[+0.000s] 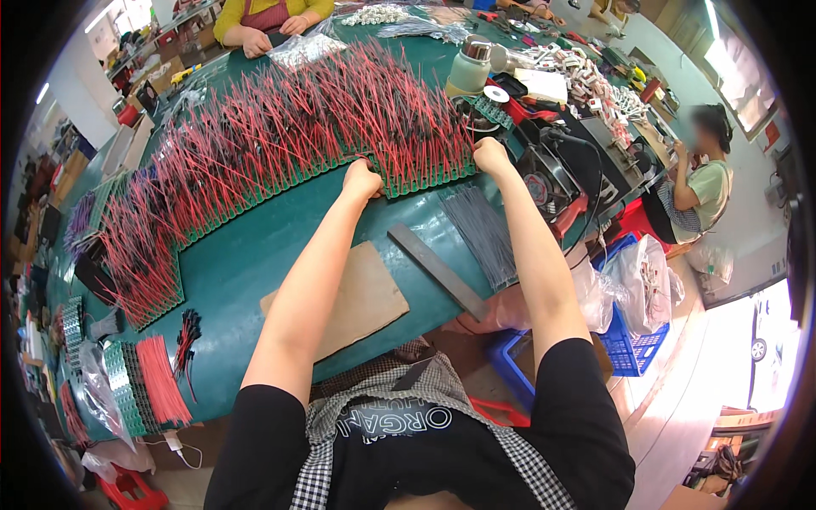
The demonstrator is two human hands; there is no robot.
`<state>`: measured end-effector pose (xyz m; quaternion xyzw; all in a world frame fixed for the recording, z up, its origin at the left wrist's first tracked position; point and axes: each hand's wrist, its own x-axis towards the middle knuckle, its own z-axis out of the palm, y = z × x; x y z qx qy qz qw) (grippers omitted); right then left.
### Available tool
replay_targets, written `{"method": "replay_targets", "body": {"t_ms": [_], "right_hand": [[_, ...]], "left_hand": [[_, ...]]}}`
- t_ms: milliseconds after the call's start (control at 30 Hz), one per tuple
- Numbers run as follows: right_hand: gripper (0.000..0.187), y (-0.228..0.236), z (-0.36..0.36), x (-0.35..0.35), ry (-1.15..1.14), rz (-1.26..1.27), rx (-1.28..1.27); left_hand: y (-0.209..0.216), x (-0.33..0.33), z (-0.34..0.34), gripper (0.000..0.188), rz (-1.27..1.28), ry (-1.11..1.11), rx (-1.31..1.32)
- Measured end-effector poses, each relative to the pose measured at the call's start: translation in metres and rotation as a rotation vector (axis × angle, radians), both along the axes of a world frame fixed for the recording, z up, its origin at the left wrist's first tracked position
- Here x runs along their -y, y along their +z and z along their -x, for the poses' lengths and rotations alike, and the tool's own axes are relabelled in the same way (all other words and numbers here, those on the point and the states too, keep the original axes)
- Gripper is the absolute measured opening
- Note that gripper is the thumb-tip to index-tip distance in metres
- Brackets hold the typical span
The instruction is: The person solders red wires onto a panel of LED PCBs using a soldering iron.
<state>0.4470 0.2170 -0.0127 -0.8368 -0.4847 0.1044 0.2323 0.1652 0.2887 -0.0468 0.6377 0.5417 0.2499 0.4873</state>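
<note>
My left hand [364, 180] and my right hand [490, 156] are closed on opposite ends of a green circuit board panel [429, 181] bristling with red and black wires. That panel lies at the right end of a long row of similar wired panels [246, 144] on the green table. My fingertips are partly hidden by my hands. Below, between my forearms, a bundle of loose black wires [480, 229], a dark flat bar [438, 270] and a brown cardboard sheet [361, 297] lie on the table.
A soldering station with cables [544, 183] and a pale green flask [469, 66] stand beyond my right hand. Red wires [163, 378] and bare green panels [126, 387] lie front left. Two people sit farther off, across the table and at right. A blue crate [633, 353] stands on the floor.
</note>
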Motion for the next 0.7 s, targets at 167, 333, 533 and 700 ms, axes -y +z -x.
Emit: {"method": "replay_targets", "body": {"t_ms": [167, 333, 533, 700], "right_hand": [[0.025, 0.019, 0.018, 0.016, 0.023, -0.004, 0.023], [0.029, 0.034, 0.048, 0.043, 0.090, -0.056, -0.048], [0.031, 0.037, 0.100, 0.063, 0.254, -0.028, -0.233], [0.034, 0.024, 0.153, 0.076, 0.371, -0.109, -0.364]], "left_hand": [[0.007, 0.020, 0.019, 0.057, 0.049, 0.007, 0.190], [0.020, 0.040, 0.060, 0.050, 0.063, -0.052, 0.211], [0.045, 0.079, 0.141, 0.051, 0.026, -0.039, 0.312], [0.057, 0.130, 0.216, 0.050, 0.012, 0.022, 0.361]]}}
